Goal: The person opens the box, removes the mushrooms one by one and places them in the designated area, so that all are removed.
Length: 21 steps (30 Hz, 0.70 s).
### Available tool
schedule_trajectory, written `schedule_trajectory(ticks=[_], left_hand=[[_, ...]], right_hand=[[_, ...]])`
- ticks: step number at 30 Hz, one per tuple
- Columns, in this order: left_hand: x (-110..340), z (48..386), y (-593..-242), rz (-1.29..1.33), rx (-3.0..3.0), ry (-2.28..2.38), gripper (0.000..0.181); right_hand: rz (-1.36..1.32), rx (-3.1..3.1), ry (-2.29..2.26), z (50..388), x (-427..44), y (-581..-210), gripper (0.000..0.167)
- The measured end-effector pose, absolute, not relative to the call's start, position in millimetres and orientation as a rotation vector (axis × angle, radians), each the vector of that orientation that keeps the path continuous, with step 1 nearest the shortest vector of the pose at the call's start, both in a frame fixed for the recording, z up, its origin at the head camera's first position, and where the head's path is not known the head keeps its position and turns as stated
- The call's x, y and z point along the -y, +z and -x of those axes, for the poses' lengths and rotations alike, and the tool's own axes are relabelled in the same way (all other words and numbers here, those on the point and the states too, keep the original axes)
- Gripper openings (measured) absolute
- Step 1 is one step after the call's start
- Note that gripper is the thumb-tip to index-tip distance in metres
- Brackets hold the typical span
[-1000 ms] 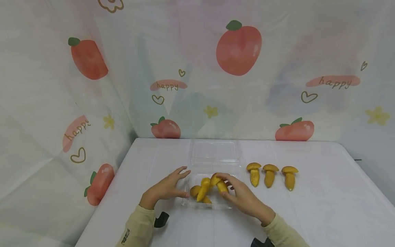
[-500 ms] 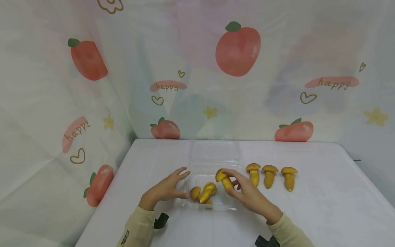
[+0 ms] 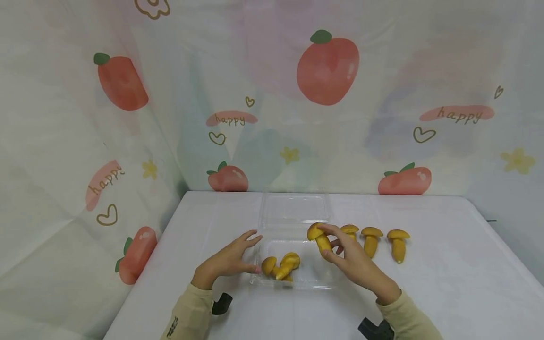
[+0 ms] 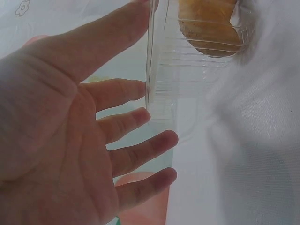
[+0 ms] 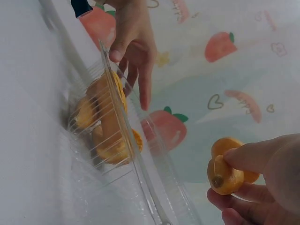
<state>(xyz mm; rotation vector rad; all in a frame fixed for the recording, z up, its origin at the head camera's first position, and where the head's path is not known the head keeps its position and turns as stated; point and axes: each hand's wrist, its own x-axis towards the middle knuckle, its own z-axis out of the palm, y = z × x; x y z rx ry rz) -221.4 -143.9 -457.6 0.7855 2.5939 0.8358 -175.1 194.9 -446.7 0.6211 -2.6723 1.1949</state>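
Yellow mushroom [image 3: 320,240] — one, right grip [image 3: 357,261]

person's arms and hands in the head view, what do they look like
The left sleeve and right sleeve are beige and end at the wrists. The left one has a dark marking, too small to read. A black angular piece shows near the left wrist, a second black piece near the right. The left hand and right hand are bare; no gloves or rings show.

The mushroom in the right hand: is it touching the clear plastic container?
Apart: the right wrist view plainly shows backdrop between the held mushroom and the container.
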Motion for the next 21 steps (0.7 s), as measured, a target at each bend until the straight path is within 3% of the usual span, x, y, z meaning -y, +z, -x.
schedule_trajectory(ticks=[21], left_hand=[[144,222,-459,-0.764,-2.589,0.852,0.090]], right_hand=[[-0.540,2.611,1.170,174,-224,-427,0.054]])
